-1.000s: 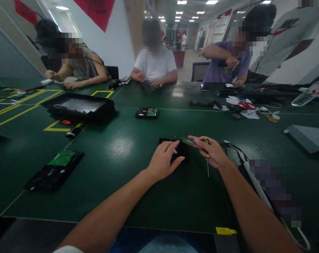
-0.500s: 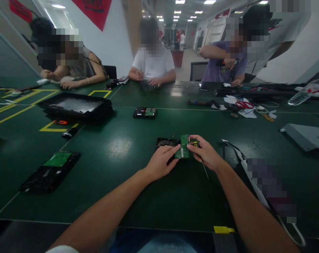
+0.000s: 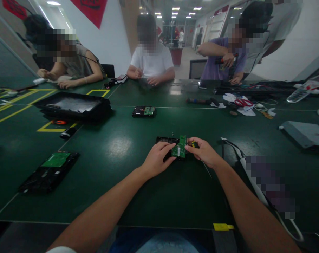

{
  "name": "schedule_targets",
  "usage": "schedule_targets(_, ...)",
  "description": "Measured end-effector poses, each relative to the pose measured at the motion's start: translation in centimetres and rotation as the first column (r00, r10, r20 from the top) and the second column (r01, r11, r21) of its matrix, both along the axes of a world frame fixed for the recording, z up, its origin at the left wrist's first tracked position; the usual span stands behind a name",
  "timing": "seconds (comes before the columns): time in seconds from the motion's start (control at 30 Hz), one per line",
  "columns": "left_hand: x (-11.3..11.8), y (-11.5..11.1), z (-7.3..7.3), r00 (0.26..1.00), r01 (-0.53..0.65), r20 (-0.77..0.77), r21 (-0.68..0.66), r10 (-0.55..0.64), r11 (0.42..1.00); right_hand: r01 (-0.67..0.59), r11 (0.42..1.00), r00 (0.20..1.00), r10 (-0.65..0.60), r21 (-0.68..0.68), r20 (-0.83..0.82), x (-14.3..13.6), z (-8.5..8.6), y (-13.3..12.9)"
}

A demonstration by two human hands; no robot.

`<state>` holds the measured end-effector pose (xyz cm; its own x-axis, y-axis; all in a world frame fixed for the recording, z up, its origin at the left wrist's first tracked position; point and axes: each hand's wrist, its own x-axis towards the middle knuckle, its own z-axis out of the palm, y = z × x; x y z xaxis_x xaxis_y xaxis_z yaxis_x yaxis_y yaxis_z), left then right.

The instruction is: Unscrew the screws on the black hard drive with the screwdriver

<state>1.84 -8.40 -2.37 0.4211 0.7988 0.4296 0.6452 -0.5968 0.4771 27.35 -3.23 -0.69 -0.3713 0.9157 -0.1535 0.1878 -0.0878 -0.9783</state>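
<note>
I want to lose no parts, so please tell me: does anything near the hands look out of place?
Yes: tiny bits, perhaps screws, lie loose on the table just beyond the black drive, where they could easily get lost.

Circuit board (image 3: 178, 149) shows its green face above a black drive (image 3: 165, 140).
Nearly edge-on a second ago, the board, pinched in the right hand (image 3: 203, 151), now overlaps the drive's right side; the screwdriver (image 3: 194, 144) has swung, its shaft slanting instead of near-vertical.
</note>
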Motion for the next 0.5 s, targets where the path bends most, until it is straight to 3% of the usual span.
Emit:
schedule_targets(0.2, -0.4, 0.3, 0.0, 0.999, 0.016, -0.048, 0.029, -0.014, 0.999, -0.009, 1.000, 1.000, 0.009, -0.019, 0.011, 0.0, 0.1, 0.1)
schedule_targets(0.4, -1.0, 0.4, 0.5, 0.993, -0.037, -0.112, 0.077, 0.045, 0.996, -0.003, 1.000, 1.000, 0.003, -0.016, 0.030, 0.1, -0.2, 0.1)
schedule_targets(0.5, -1.3, 0.2, 0.7, 0.987, -0.052, -0.150, 0.042, 0.058, 0.998, -0.002, 1.000, 1.000, 0.002, -0.008, 0.010, 0.1, -0.3, 0.2)
